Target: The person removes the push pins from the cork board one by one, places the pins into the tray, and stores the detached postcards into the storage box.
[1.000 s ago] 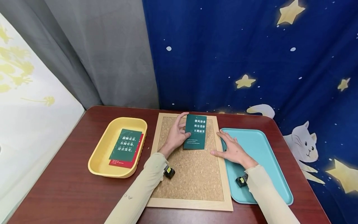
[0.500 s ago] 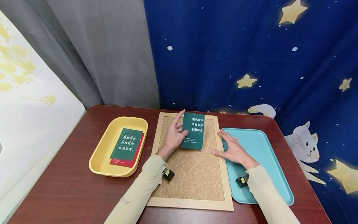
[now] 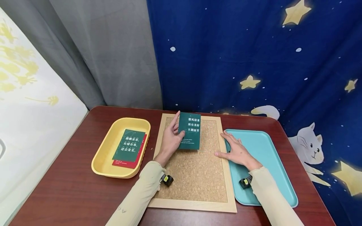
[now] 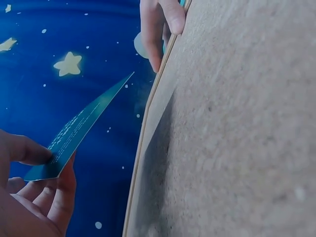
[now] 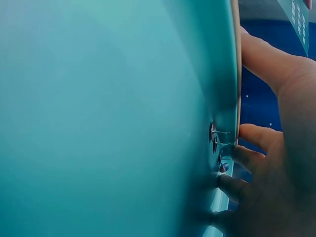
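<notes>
My left hand (image 3: pixel 169 139) pinches a dark green card (image 3: pixel 192 136) by its left edge, thumb on the printed face and fingers behind. White Chinese characters and smaller lines of text cover the card. In the left wrist view the card (image 4: pixel 81 131) stands away from the cork board (image 4: pixel 237 123), whose surface carries a shadow. My right hand (image 3: pixel 238 152) rests with spread fingers on the right side of the board's wooden frame (image 3: pixel 230 188), holding nothing. Its fingertips reach the edge of the teal tray (image 5: pixel 98 98), where several thumbtacks (image 5: pixel 212 132) lie point outward.
At the left stands a yellow basket (image 3: pixel 99 153) with a green card (image 3: pixel 130 145) lying over a red card (image 3: pixel 124 164). The reddish-brown table (image 3: pixel 70 188) ends at the back against a blue star-patterned curtain (image 3: pixel 203 62) and a grey one (image 3: pixel 124 62).
My left hand has carried the green card leftward and lifted it off the board. The right hand has stayed at the frame's right side.
</notes>
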### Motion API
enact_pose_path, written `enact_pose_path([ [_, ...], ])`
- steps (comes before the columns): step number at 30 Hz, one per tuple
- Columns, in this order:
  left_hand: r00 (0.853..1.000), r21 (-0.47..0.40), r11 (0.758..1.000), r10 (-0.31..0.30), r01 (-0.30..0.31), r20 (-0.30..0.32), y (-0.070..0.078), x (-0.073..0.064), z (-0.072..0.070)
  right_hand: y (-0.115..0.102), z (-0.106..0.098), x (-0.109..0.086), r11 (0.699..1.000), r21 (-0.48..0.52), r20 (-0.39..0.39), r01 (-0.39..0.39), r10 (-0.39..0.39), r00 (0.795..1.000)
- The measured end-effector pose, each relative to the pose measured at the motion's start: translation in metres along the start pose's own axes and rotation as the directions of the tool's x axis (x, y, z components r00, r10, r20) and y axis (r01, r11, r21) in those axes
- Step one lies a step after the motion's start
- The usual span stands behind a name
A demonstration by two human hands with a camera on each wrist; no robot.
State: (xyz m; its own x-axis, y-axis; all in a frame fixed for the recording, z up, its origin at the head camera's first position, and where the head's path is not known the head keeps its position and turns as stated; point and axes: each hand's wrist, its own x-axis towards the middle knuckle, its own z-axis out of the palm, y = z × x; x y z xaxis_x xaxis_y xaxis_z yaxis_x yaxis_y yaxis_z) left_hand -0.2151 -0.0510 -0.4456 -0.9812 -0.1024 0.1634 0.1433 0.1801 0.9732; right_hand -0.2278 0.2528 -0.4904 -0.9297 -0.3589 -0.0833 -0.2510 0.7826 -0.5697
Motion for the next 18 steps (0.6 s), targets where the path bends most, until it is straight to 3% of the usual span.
enact_pose_path([
  [8,0.998,-0.021,0.999,0.032,-0.033,-0.045,0.001,-0.006,-0.014,0.001,0.0,0.0,1.0,0.009,0.001,0.009,-0.009,1.0],
  [18,0.995,-0.05,0.999,-0.005,-0.001,-0.105,0.003,-0.01,-0.032,0.001,0.0,0.0,1.0,0.019,0.002,0.012,-0.012,1.0],
])
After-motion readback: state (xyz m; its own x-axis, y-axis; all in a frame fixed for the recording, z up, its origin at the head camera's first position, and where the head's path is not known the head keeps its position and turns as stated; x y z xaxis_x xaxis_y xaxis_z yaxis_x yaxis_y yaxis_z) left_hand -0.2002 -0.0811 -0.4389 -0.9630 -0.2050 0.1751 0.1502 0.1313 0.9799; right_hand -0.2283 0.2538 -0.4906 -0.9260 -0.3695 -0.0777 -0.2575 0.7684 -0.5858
